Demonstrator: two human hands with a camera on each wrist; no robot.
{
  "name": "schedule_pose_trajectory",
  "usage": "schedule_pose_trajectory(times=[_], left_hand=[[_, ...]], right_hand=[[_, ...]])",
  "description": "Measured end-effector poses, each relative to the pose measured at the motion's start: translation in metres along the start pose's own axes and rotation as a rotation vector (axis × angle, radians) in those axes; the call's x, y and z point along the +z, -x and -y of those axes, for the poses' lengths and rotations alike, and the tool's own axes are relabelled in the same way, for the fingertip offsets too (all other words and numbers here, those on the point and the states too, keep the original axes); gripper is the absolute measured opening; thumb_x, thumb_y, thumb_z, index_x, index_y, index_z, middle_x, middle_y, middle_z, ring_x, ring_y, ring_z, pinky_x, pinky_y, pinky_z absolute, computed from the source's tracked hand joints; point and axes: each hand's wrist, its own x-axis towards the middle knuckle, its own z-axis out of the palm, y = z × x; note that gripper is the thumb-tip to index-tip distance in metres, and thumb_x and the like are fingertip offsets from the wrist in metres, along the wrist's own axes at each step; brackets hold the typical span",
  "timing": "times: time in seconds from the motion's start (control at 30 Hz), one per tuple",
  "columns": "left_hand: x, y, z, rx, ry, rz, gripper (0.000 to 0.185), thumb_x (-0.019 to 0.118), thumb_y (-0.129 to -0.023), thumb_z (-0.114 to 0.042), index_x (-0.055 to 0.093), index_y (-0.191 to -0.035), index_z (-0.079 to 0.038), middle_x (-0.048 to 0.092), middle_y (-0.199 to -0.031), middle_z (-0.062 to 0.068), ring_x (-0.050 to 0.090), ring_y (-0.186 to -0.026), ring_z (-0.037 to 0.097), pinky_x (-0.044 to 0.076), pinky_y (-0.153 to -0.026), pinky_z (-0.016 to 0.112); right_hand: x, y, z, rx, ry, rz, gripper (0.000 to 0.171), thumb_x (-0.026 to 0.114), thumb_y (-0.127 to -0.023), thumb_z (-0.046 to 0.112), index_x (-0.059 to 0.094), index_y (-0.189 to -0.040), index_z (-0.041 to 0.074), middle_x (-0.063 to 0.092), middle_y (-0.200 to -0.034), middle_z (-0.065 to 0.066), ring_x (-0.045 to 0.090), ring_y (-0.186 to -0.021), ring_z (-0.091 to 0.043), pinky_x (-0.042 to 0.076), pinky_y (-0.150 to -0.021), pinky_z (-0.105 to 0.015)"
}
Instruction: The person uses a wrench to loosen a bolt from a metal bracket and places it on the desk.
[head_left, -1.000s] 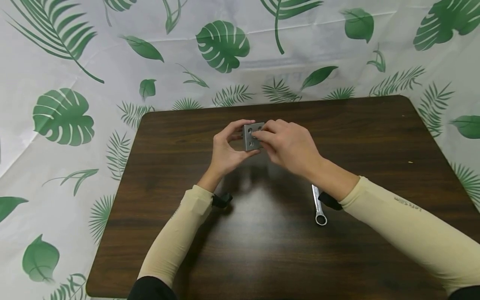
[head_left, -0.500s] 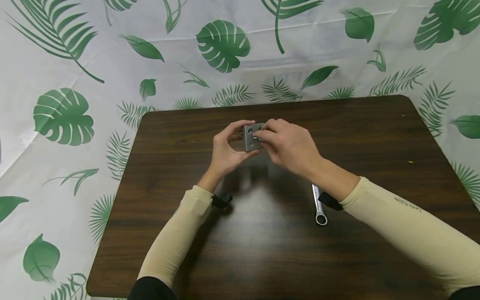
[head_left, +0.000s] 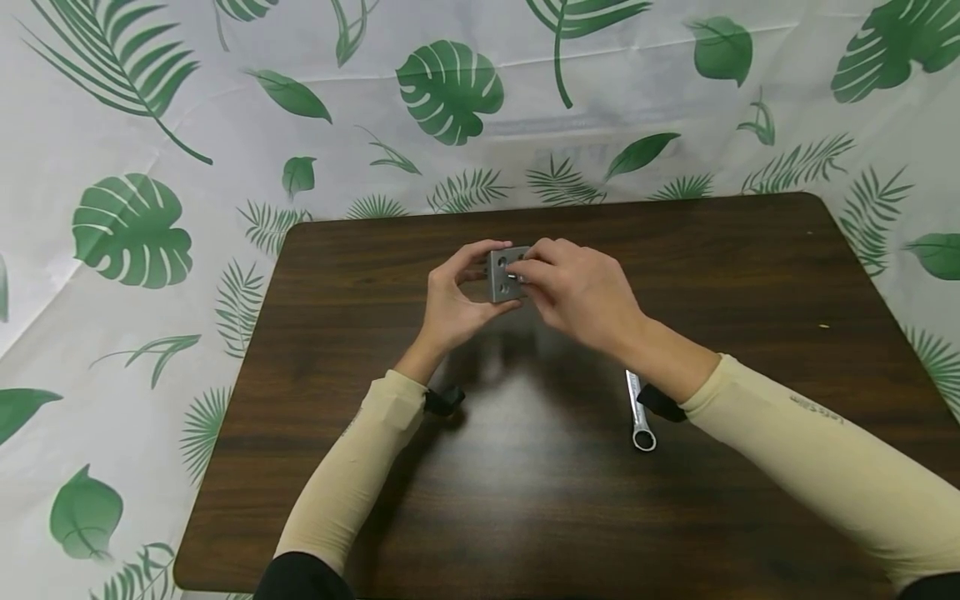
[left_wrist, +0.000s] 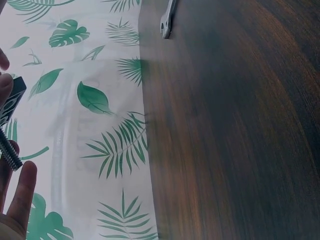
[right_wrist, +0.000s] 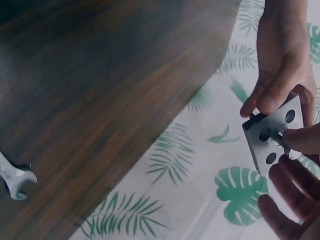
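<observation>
Upright above the table, a grey metal block (head_left: 498,279) with several round holes is gripped at its edges by my left hand (head_left: 457,300). My right hand (head_left: 581,287) pinches a small shiny metal piece (right_wrist: 283,143) against the block's face, among the holes. Fingers cover most of that piece, so its exact kind cannot be told. In the left wrist view, a threaded bolt (left_wrist: 9,152) sticks out beyond the dark side of the block, beside the left fingers. A combination wrench (head_left: 640,417) lies below the right wrist, partly hidden by it.
The dark wooden table (head_left: 480,500) stretches beneath both arms. Behind and beside it hangs a white sheet (head_left: 337,125) printed with green leaves. A tiny yellowish scrap (head_left: 823,326) lies on the table's right side.
My right fingertips have shifted slightly at the block's face, and more of the shiny piece shows than a second ago. The left hand and block hold nearly still; the view shifts a little.
</observation>
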Motion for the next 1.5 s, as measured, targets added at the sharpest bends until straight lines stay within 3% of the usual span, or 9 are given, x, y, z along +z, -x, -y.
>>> schedule_pose_trajectory(times=[0.17,0.23,0.43,0.67,0.9,1.13,1.33,1.4,1.5], left_hand=[[0.0001,-0.0001,0.0004,0.007,0.0,-0.001,0.063,0.086,-0.065,0.011,0.059,-0.122,0.009,0.064,-0.12,0.023,0.064,-0.102,0.03,0.055,-0.074,0.052],[0.0005,-0.0002,0.0005,0.007,-0.002,-0.002,0.064,0.086,-0.064,0.012,0.059,-0.121,0.008,0.064,-0.12,0.024,0.064,-0.102,0.03,0.055,-0.074,0.052],[0.0004,0.0013,0.002,-0.007,0.001,-0.001,0.064,0.086,-0.064,0.013,0.059,-0.121,0.008,0.064,-0.121,0.022,0.064,-0.102,0.027,0.055,-0.075,0.05],[-0.0001,0.0008,0.0,-0.002,0.009,-0.003,0.064,0.086,-0.064,0.012,0.059,-0.122,0.008,0.064,-0.121,0.022,0.064,-0.101,0.028,0.055,-0.075,0.05],[-0.0005,0.0014,0.0006,-0.003,0.009,-0.001,0.064,0.086,-0.065,0.011,0.059,-0.122,0.008,0.064,-0.121,0.023,0.064,-0.101,0.029,0.055,-0.075,0.05],[-0.0002,0.0018,0.0014,0.001,0.013,0.001,0.064,0.086,-0.064,0.013,0.059,-0.122,0.008,0.064,-0.121,0.023,0.064,-0.1,0.031,0.056,-0.075,0.05],[-0.0001,0.0026,0.0018,0.001,0.016,0.0,0.064,0.085,-0.063,0.014,0.059,-0.121,0.009,0.064,-0.12,0.024,0.063,-0.099,0.037,0.056,-0.075,0.049],[-0.0002,0.0024,0.002,0.004,0.014,-0.001,0.064,0.086,-0.064,0.013,0.059,-0.122,0.009,0.064,-0.12,0.024,0.064,-0.1,0.035,0.056,-0.075,0.049],[0.0,0.002,0.0021,0.006,0.012,0.0,0.064,0.086,-0.065,0.012,0.059,-0.122,0.008,0.064,-0.121,0.023,0.064,-0.1,0.032,0.056,-0.075,0.049]], right_hand=[[-0.0006,-0.0004,0.0021,0.108,0.03,-0.01,0.031,0.072,-0.09,0.036,0.075,-0.107,0.01,0.067,-0.084,-0.003,0.058,-0.064,-0.018,0.047,-0.049,-0.035],[-0.0013,-0.0006,0.003,0.13,0.039,0.009,0.031,0.07,-0.091,0.036,0.075,-0.106,0.01,0.068,-0.082,-0.003,0.057,-0.062,-0.017,0.046,-0.048,-0.035],[-0.0008,0.0004,0.0011,0.024,0.017,0.019,0.029,0.078,-0.084,0.02,0.074,-0.111,0.009,0.067,-0.097,-0.005,0.063,-0.078,-0.021,0.053,-0.059,-0.038],[-0.0004,0.0007,0.0017,0.142,0.015,0.009,0.031,0.072,-0.089,0.035,0.075,-0.108,0.011,0.069,-0.086,-0.002,0.058,-0.064,-0.016,0.046,-0.049,-0.034],[-0.0006,0.0009,0.0008,0.027,-0.005,0.02,0.031,0.077,-0.085,0.02,0.074,-0.113,0.01,0.067,-0.097,-0.005,0.062,-0.079,-0.021,0.053,-0.061,-0.038],[0.0001,0.0015,0.0024,0.145,0.025,0.007,0.033,0.07,-0.091,0.038,0.075,-0.107,0.011,0.067,-0.083,-0.001,0.055,-0.06,-0.015,0.044,-0.046,-0.033],[-0.0005,0.0015,0.0015,0.047,0.004,0.022,0.03,0.078,-0.085,0.021,0.074,-0.112,0.01,0.066,-0.094,-0.004,0.06,-0.074,-0.019,0.051,-0.057,-0.036],[-0.0003,0.0018,0.0012,0.038,0.008,0.01,0.033,0.078,-0.084,0.024,0.073,-0.114,0.011,0.065,-0.095,-0.004,0.059,-0.075,-0.02,0.051,-0.058,-0.036],[-0.0003,0.0019,0.0019,0.095,0.022,0.006,0.034,0.073,-0.088,0.035,0.074,-0.112,0.011,0.067,-0.087,-0.003,0.056,-0.066,-0.017,0.047,-0.051,-0.034]])
